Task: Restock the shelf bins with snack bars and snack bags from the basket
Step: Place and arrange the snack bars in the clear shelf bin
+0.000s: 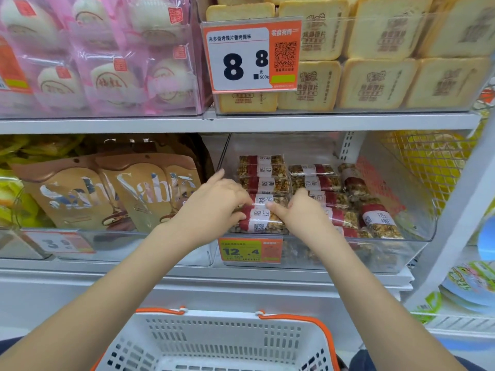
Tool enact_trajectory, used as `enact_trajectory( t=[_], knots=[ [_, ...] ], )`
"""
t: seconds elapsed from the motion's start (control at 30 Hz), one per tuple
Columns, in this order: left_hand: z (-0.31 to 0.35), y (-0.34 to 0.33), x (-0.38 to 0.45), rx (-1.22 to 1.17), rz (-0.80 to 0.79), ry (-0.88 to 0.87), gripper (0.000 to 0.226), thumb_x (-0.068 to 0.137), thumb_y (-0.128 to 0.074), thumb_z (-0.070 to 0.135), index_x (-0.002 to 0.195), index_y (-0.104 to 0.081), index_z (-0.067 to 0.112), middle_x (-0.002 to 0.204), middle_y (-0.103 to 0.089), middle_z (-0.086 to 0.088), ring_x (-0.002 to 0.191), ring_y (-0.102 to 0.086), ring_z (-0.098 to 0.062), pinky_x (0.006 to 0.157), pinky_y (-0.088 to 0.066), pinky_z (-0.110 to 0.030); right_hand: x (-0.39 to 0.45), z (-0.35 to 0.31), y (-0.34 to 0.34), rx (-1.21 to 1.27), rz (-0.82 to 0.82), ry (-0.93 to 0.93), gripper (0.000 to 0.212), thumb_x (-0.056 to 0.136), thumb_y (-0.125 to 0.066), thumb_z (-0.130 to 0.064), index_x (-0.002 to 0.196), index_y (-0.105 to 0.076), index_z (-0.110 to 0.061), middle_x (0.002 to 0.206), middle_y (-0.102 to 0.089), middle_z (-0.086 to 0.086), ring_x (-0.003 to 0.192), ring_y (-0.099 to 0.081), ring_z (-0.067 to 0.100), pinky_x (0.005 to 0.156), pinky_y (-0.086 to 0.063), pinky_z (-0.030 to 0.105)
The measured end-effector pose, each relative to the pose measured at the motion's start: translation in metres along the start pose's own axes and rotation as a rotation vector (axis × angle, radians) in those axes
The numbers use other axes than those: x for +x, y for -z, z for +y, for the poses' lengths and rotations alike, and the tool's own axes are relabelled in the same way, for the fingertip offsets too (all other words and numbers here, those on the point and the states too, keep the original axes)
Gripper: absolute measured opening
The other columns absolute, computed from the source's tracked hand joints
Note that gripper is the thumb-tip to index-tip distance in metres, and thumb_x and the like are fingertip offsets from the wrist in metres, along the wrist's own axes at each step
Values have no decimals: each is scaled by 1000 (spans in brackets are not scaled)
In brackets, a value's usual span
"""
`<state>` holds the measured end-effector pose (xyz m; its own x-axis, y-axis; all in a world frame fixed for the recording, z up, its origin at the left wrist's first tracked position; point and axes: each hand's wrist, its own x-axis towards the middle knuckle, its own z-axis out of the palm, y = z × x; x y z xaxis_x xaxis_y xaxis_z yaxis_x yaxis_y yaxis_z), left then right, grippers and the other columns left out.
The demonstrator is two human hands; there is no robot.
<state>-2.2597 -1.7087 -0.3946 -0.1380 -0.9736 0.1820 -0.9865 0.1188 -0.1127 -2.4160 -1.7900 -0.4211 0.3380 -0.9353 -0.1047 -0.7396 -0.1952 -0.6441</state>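
Note:
Both my hands reach into a clear plastic shelf bin [417, 236] on the middle shelf. My left hand [214, 204] and my right hand [297, 212] grip the two ends of a snack bar [261, 220] with a red stripe and a white label, at the bin's front left. More snack bars [313, 183] of the same kind lie in rows behind and to the right. A white basket [214, 344] with orange handles sits below, near my body; the part of its inside that I see holds nothing.
Brown snack bags [107, 194] fill the bin to the left. Toast-shaped packs [375, 84] and pink wrapped buns [107, 76] sit on the shelf above. An orange price tag [250, 250] hangs on the bin's front. A white shelf upright [455, 223] stands at right.

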Motion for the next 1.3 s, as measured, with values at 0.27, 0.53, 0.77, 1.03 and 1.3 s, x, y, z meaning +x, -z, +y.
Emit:
enact_trajectory(
  t=[0.27,0.53,0.77,1.03,1.3],
  knots=[
    [12,9,22,-272,-23,52,44,99,-37,39,123,-60,10,133,-54,-9,131,-41,-21,115,-12,-32,3,20,55,138,155,-1,61,91,-37,-62,119,-43,-8,94,-66,14,71,-67,25,74,-58,46],
    [35,-47,71,-213,-387,200,76,92,-14,66,151,10,24,157,21,-2,143,24,-20,114,13,-52,1,35,68,259,193,-17,33,97,-42,-46,105,-47,-14,86,-65,16,60,-68,26,57,-60,41],
    [23,-30,84,-356,-413,262,74,93,-10,65,151,6,23,158,16,0,144,20,-19,117,10,-45,-2,38,73,242,138,-12,29,97,-42,-45,103,-47,-17,83,-67,14,61,-69,23,58,-60,40],
    [13,-54,105,-211,-302,431,85,90,-14,70,150,10,15,158,16,-3,145,15,-21,118,7,-44,3,64,84,173,218,-13,20,96,-48,-34,96,-55,-14,83,-66,13,60,-68,24,58,-60,41],
    [28,-25,95,-353,-273,461,82,91,-11,68,150,10,15,157,18,-4,144,21,-20,116,10,-42,49,92,60,-568,-286,-8,81,81,-23,-81,149,2,-44,160,9,-5,146,10,30,116,4,48]
  ],
)
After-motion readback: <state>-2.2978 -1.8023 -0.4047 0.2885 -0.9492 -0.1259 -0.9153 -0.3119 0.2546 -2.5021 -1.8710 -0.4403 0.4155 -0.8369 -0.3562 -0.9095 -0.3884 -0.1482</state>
